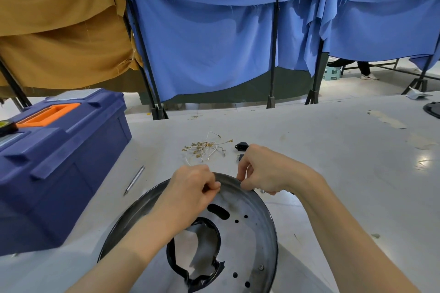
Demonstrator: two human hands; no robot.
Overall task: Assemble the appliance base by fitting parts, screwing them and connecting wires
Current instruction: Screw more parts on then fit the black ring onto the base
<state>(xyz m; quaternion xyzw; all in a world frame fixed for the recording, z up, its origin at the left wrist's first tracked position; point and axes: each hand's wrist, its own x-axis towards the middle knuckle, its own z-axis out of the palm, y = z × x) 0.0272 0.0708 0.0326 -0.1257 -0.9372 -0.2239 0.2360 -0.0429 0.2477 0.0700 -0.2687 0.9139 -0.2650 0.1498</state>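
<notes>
A round grey metal appliance base (252,238) lies on the white table, with a large cut-out in its middle and several small holes. My left hand (194,189) has its fingers curled at the base's far rim and pinches something too small to make out. My right hand (264,170) grips the same rim just to the right, thumb and fingers around the edge. Beyond the hands lie a bundle of white wires with brass terminals (206,148) and a black socket part (241,146).
A blue toolbox with an orange handle (57,164) stands at the left. A silver screwdriver (135,179) lies between it and the base. A dark round object (432,109) sits at the table's far right edge. Blue and tan cloths hang behind.
</notes>
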